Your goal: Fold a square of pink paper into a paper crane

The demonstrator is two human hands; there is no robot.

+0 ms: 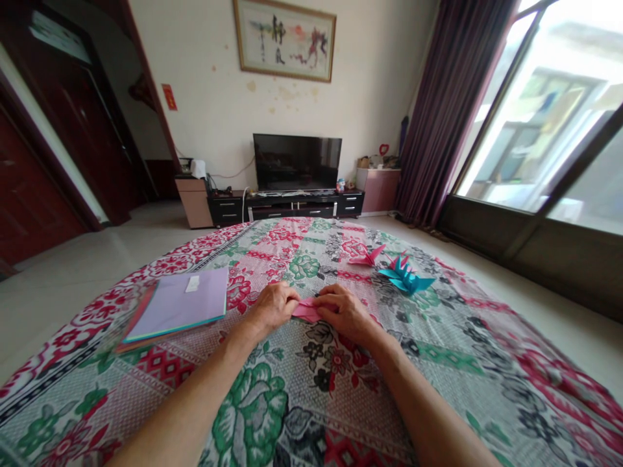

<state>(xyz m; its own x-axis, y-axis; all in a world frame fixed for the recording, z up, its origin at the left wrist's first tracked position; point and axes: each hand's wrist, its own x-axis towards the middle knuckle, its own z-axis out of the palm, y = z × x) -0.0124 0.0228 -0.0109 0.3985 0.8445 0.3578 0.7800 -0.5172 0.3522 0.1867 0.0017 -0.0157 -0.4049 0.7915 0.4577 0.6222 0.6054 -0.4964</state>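
Note:
A small folded piece of pink paper (306, 311) lies on the flowered tablecloth (302, 350) between my two hands. My left hand (276, 303) pinches its left end with closed fingers. On the other side, my right hand (341, 310) has its fingers pressed on the right part of the paper. Blue folded paper cranes (407, 279) stand to the right of my right hand, beside pink ones (368, 257) just behind them. A stack of coloured paper sheets (182, 301), lilac on top, lies left of my left hand with a small white piece (193, 284) on it.
The round table carries the patterned cloth to its edge. Beyond it are a television (298, 162) on a black low cabinet (228, 209), a framed picture (286, 39) on the wall, a purple curtain (448, 110) and a large window at the right.

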